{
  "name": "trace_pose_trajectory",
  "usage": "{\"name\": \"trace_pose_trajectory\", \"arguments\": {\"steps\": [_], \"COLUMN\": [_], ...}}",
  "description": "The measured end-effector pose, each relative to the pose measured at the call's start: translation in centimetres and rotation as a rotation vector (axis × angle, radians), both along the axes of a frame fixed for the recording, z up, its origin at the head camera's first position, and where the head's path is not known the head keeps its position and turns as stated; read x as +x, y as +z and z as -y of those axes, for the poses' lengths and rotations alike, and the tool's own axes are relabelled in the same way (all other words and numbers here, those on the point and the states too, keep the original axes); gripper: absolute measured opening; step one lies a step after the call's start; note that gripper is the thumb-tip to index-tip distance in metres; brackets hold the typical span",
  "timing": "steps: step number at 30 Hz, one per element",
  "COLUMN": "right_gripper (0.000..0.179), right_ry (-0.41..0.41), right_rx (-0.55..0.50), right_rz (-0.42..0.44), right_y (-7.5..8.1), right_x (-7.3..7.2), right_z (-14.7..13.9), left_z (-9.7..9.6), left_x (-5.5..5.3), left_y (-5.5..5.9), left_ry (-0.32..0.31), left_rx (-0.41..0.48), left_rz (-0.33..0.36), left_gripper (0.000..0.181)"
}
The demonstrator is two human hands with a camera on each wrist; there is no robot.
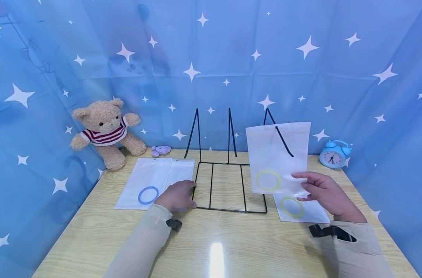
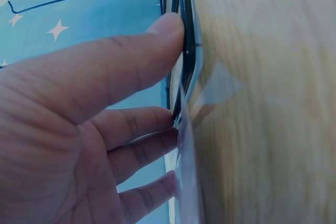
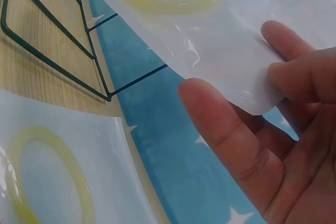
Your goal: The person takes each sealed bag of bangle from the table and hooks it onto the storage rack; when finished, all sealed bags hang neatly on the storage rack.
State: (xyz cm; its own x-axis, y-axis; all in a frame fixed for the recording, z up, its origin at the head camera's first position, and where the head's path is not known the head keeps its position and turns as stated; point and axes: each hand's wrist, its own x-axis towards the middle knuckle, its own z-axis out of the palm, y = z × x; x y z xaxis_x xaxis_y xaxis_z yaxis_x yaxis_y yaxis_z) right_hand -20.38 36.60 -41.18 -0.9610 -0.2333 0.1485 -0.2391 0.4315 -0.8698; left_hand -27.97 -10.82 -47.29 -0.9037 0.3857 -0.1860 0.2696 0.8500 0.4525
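A black wire rack (image 1: 211,185) with three tall hooked arms stands mid-table. From its right hook hangs a white zip bag (image 1: 280,154) showing a yellow ring (image 1: 268,180); the hook's rod comes out in front of the bag's top. My right hand (image 1: 323,189) pinches this bag near its lower right corner. My left hand (image 1: 177,195) rests at the rack's left side, thumb (image 2: 169,27) and fingertips touching the bar, fingers spread. Beneath the left hand lie white bags, one with a blue ring (image 1: 148,195).
Another bag with a yellow ring (image 1: 292,207) lies flat right of the rack. A teddy bear (image 1: 106,131) sits at the back left near a small purple toy (image 1: 160,150). A blue alarm clock (image 1: 334,154) stands back right. A starry curtain (image 1: 217,58) surrounds the table.
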Motion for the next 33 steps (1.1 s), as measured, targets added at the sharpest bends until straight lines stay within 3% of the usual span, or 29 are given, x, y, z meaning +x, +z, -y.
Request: {"name": "trace_pose_trajectory", "arguments": {"steps": [12, 33], "right_gripper": [0.037, 0.042], "right_ry": [-0.022, -0.080], "right_rx": [-0.035, -0.056], "right_rz": [-0.005, -0.090], "right_y": [-0.4, -0.7], "right_x": [-0.2, -0.4], "right_z": [0.4, 1.1], "left_z": [0.0, 0.0], "left_x": [0.1, -0.1], "left_y": [0.0, -0.3], "left_ry": [0.001, 0.001], "left_rx": [0.002, -0.009], "left_rz": [0.001, -0.004], "left_gripper": [0.080, 0.080]}}
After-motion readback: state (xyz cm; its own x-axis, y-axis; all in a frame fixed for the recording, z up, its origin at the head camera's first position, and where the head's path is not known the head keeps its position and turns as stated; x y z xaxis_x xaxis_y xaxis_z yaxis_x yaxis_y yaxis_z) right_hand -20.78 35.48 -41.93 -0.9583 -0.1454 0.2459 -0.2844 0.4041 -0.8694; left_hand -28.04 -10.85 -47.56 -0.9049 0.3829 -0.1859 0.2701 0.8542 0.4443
